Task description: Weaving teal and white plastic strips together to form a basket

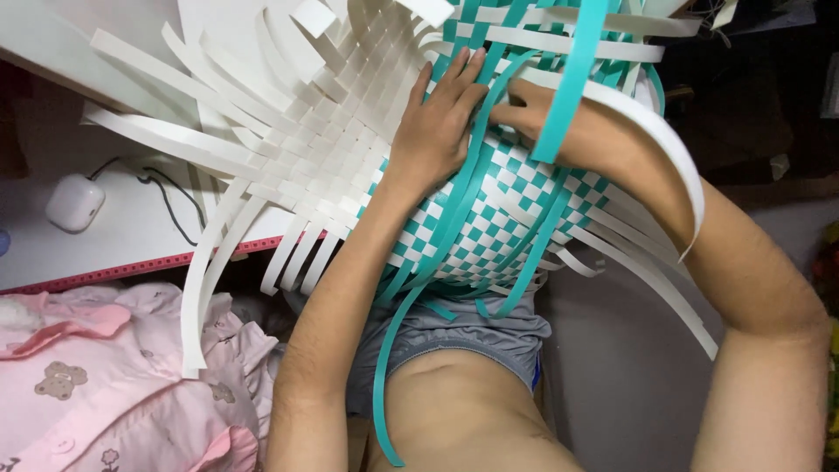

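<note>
Left hand (433, 122) flat, fingers spread, on one woven basket (489, 218) — right hand (546, 118) pinches a teal strip (568, 79).

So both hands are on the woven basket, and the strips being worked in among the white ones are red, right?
Not quite. The head view shows both the left hand and right hand on the woven basket, but the strips worked in among the white ones are teal, not red.
</note>
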